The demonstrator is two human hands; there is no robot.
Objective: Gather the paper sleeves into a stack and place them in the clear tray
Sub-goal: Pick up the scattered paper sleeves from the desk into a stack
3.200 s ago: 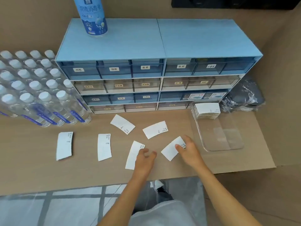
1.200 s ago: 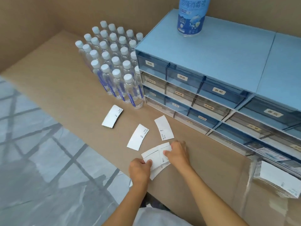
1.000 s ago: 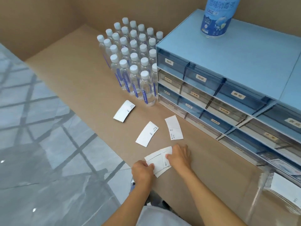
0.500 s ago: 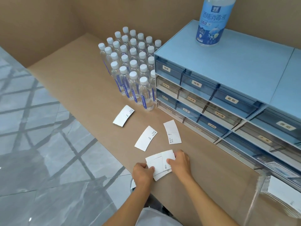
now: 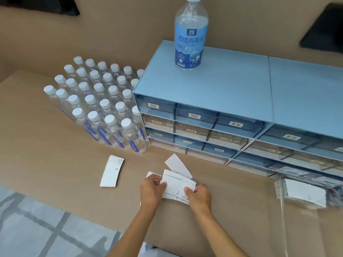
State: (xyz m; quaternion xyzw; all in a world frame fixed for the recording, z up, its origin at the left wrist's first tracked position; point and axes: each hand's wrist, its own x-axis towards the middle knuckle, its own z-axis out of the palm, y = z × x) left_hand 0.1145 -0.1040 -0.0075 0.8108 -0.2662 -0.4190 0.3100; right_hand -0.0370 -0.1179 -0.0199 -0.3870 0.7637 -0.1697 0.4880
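Ideally the left hand [image 5: 151,189] and right hand [image 5: 199,196] — both pinched on the half-gathered sleeve stack [image 5: 177,187] at six o'clock — square its edges before fetching the lone sleeve [image 5: 112,171] at nine; the clear tray [image 5: 282,206] waits at three.

You've got white paper sleeves [image 5: 177,186] with small dark print, on a tan tabletop [image 5: 46,145]. Lone sleeve [image 5: 111,171] on the left: white too. Far side, light blue drawer unit [image 5: 213,86], drawers alternating blue and clear, white labels. Tall bottle [image 5: 190,34] on top: clear, blue-and-white label. Small bottles [image 5: 96,101] far left: clear, white caps, blue label stripes. Floor [image 5: 27,229] near left: grey with darker grid lines.
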